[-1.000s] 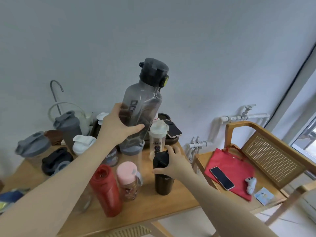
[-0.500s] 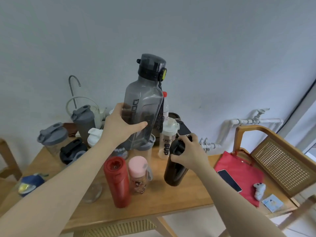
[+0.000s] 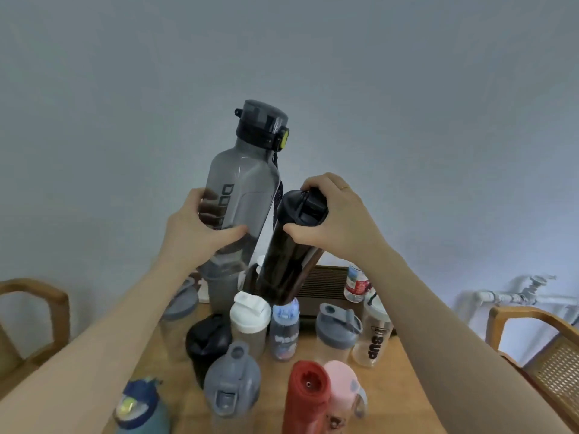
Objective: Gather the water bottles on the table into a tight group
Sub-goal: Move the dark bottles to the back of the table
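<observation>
My left hand (image 3: 200, 228) grips a tall smoky-grey bottle (image 3: 247, 183) with a black cap, held up and tilted above the table. My right hand (image 3: 336, 214) grips the lid of a dark brown bottle (image 3: 286, 255), lifted beside the grey one and leaning. Below them on the wooden table (image 3: 404, 389) stand several bottles close together: a white-lidded shaker (image 3: 250, 321), a blue-capped bottle (image 3: 284, 330), a grey-lidded shaker (image 3: 336, 333), a clear "SUP" bottle (image 3: 374, 333), a black-lidded one (image 3: 208, 343), a grey one (image 3: 232, 386), a red one (image 3: 308, 396) and a pink one (image 3: 343, 393).
A dark slatted box (image 3: 326, 285) sits at the table's back by the wall, with a small red-labelled bottle (image 3: 357, 281) beside it. A blue-capped bottle (image 3: 138, 405) stands at front left. Wooden chairs flank the table, left (image 3: 34, 296) and right (image 3: 539, 339). White pipes (image 3: 513, 296) run along the wall.
My right hand has lifted the dark brown bottle off the table and up beside the grey one. The view has swung left and down, so the table's bottles sit lower in frame.
</observation>
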The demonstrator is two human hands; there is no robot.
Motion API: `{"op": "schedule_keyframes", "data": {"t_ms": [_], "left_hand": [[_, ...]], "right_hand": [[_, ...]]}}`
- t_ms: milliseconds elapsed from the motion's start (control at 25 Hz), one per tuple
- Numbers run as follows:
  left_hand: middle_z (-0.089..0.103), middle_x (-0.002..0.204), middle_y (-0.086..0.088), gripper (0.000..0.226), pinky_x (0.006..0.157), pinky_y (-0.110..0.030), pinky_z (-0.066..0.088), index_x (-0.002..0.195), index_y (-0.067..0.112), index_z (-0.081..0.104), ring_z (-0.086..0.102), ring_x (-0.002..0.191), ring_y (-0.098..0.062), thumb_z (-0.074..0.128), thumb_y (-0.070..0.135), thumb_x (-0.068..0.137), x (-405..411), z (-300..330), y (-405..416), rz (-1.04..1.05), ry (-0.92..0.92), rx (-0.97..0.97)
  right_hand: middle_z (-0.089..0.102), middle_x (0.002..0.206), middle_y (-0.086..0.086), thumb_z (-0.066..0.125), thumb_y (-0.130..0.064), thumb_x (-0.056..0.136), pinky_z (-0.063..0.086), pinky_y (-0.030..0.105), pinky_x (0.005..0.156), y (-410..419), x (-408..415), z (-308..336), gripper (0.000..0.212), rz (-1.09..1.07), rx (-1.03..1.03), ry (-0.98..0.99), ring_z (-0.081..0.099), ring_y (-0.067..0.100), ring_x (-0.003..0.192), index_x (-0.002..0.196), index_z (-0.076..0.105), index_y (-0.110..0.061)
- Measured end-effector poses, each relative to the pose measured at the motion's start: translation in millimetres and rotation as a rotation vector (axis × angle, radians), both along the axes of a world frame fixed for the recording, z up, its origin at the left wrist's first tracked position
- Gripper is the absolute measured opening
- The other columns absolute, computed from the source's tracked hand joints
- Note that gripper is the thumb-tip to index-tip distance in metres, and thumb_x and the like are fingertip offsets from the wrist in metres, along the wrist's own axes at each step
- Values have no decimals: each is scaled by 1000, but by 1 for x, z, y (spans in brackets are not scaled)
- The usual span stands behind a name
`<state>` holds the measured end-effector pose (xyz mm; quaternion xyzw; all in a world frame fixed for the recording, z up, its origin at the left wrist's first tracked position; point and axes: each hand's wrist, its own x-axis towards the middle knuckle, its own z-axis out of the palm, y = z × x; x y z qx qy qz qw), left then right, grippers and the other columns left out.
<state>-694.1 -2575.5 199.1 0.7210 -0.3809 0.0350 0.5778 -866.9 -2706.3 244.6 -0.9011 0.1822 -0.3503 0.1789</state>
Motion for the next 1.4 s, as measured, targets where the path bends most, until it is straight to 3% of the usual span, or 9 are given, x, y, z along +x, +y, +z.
{"op": "schedule_keyframes", "data": {"t_ms": [200,320,400,640,840,1080,1320,1400], "left_hand": [[56,88,12,57,69,-23,48,103,23,47,58,81,-10,84,29,59,127,-27,76,71,67,27],[60,104,0,63,82,-42,55,108,23,46,61,95,-21,84,33,58,209,-58,115,49,208,107],[59,112,-3,68,86,-47,54,113,23,44,60,100,-23,84,32,59,245,-79,128,34,279,147],[55,111,0,76,86,-43,53,122,21,38,58,103,-24,83,22,61,309,-136,136,-20,396,240],[55,111,-2,76,87,-46,53,119,19,40,59,99,-23,84,25,58,330,-167,112,7,427,285],[57,113,-3,76,78,-28,43,122,15,44,52,97,-18,85,20,59,348,-205,75,-49,454,367],[56,119,-2,76,90,-37,49,122,15,42,53,108,-21,84,23,59,372,-242,32,-170,415,506],[55,114,1,70,87,-34,48,118,15,43,52,106,-17,83,22,61,370,-249,21,-230,446,513]], "right_hand": [[51,110,-4,72,-45,59,39,24,80,54,133,-20,54,56,63,50,48,10,93,105,52,-25],[50,107,-4,64,-54,52,38,24,80,88,208,-34,59,68,87,79,48,12,93,103,51,-26],[51,107,-4,62,-57,50,40,25,80,101,243,-41,62,74,79,92,49,12,94,103,51,-26],[50,117,2,74,-40,64,41,28,83,104,325,-68,54,32,90,193,49,17,100,109,50,-20],[43,121,5,74,-40,64,45,32,78,83,369,-91,59,-12,64,250,50,20,94,112,48,-18],[38,121,8,73,-45,60,52,45,79,57,390,-151,64,21,36,536,52,32,95,111,43,-19],[31,128,10,74,-41,60,52,48,83,34,389,-194,66,-111,126,650,45,33,106,113,39,-21],[28,131,10,75,-39,61,52,48,82,35,384,-205,68,-145,137,707,43,34,109,114,37,-21]]}}
